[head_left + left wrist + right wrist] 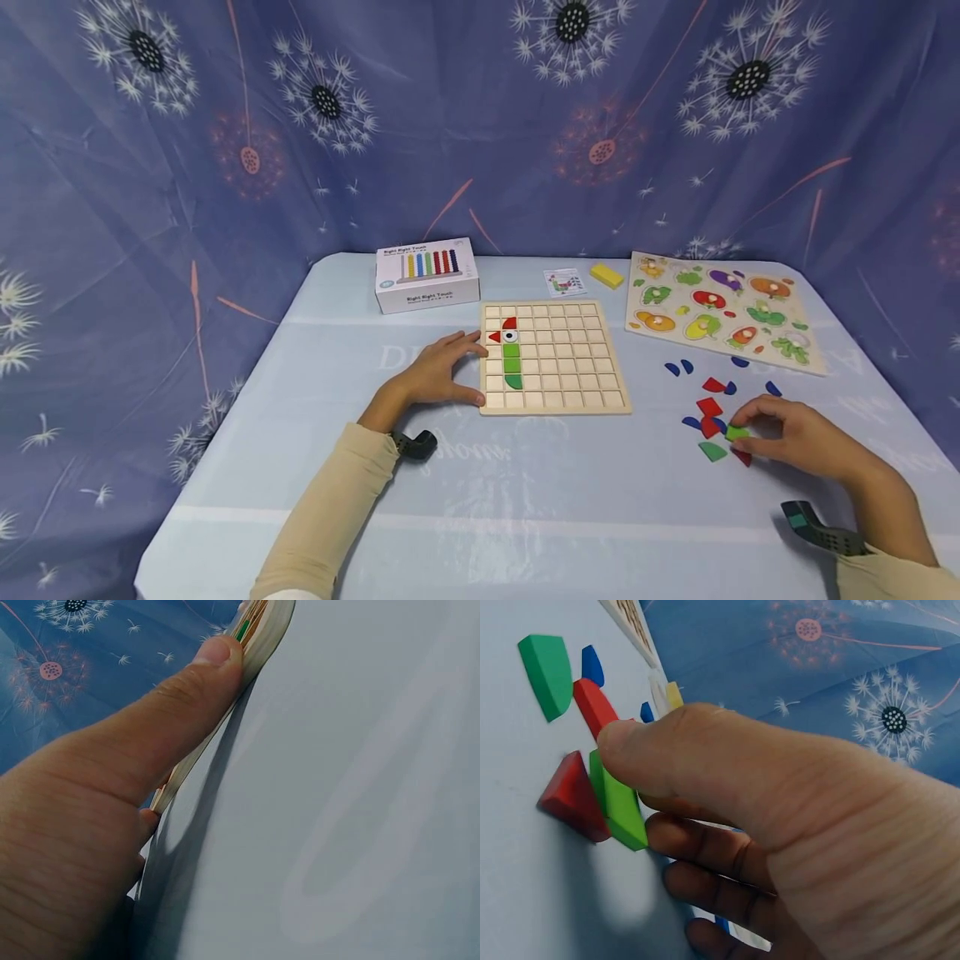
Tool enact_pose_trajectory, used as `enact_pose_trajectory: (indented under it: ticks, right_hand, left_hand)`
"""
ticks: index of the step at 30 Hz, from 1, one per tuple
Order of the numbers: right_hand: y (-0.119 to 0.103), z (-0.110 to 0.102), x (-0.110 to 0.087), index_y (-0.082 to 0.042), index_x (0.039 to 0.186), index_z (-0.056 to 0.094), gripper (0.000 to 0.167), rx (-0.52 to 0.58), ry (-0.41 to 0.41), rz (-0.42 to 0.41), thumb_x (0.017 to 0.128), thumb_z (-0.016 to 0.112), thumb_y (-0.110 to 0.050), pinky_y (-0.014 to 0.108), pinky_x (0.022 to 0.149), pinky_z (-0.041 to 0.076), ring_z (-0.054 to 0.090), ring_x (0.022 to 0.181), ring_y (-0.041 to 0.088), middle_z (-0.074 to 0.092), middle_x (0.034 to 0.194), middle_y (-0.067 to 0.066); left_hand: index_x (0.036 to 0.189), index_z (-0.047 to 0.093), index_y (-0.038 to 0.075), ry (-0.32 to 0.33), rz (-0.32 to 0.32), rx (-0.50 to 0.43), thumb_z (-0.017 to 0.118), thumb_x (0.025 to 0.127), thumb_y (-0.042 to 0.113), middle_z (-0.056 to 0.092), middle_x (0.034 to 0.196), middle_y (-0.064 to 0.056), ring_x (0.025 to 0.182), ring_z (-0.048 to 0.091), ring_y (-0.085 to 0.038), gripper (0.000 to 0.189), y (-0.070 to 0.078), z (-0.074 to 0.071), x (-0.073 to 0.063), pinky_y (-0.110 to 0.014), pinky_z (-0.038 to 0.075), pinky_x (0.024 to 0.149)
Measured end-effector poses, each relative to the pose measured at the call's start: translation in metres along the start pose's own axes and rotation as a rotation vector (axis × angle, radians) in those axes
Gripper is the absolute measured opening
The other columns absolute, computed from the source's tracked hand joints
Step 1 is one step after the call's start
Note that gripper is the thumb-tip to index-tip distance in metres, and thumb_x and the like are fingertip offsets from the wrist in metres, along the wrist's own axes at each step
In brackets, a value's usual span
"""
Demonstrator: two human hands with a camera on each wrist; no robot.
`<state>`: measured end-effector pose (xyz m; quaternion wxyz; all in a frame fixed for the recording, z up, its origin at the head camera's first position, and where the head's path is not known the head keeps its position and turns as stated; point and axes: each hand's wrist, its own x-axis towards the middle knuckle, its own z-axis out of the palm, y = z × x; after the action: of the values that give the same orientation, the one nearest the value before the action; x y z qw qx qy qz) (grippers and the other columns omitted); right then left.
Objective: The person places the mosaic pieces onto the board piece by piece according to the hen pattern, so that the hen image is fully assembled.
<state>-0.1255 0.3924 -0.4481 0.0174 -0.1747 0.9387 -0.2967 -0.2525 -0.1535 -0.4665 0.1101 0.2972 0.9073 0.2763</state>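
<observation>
My left hand rests against the left edge of the wooden grid board, with its thumb and fingers spread along the rim. On the board, a red quarter-circle, a red triangle, an eye tile, two green squares and a green quarter-circle sit in slots. At the right, my right hand pinches a light green block between thumb and fingers, low over loose pieces. Near it lie a dark red triangle and a green quarter-circle.
Loose red pieces and blue half-circles lie right of the board. Behind stand a white toy box, a picture card and a yellow block. A vegetable puzzle board is at back right.
</observation>
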Motion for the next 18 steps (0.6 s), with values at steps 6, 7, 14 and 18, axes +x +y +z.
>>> enact_pose_trajectory:
  ticks: [6,7,14,18]
  right_hand:
    - [0.0016,0.0039,0.0022,-0.017,0.095,0.071,0.027,-0.018,0.025,0.049,0.076,0.089,-0.011,0.003,0.079,0.039,0.057,0.087,0.0,0.066,0.092,-0.009]
    - [0.0019,0.0045,0.0027,-0.017,0.095,0.071,0.027,-0.023,0.031,0.057,0.076,0.089,-0.01,0.003,0.079,0.04,0.057,0.087,0.001,0.066,0.092,-0.008]
    - [0.0032,0.0085,0.0043,-0.011,0.103,0.072,0.026,-0.023,0.07,0.099,0.081,0.085,-0.008,0.01,0.073,0.045,0.055,0.083,0.004,0.066,0.098,0.0]
    - [0.0046,0.0075,0.0038,-0.011,0.108,0.073,0.032,-0.05,0.074,0.118,0.079,0.087,-0.011,0.008,0.074,0.044,0.055,0.086,0.001,0.067,0.102,0.002]
  left_hand:
    - [0.141,0.053,0.026,0.001,-0.005,-0.005,0.085,0.073,0.059,0.023,0.166,0.005,0.153,0.013,-0.027,0.083,0.0,-0.0012,-0.0001,-0.058,0.014,0.118]
    - [0.142,0.053,0.026,0.001,-0.005,-0.004,0.085,0.073,0.06,0.023,0.166,0.005,0.153,0.013,-0.027,0.083,0.0002,-0.0013,0.0001,-0.058,0.014,0.118]
    - [0.141,0.054,0.026,-0.001,-0.015,-0.003,0.084,0.073,0.062,0.023,0.166,0.004,0.153,0.012,-0.027,0.083,-0.0002,0.0,0.0003,-0.058,0.014,0.118]
    - [0.141,0.054,0.027,0.0,-0.023,-0.003,0.084,0.073,0.062,0.022,0.166,0.005,0.153,0.012,-0.026,0.083,-0.0003,0.0008,0.0001,-0.057,0.015,0.118]
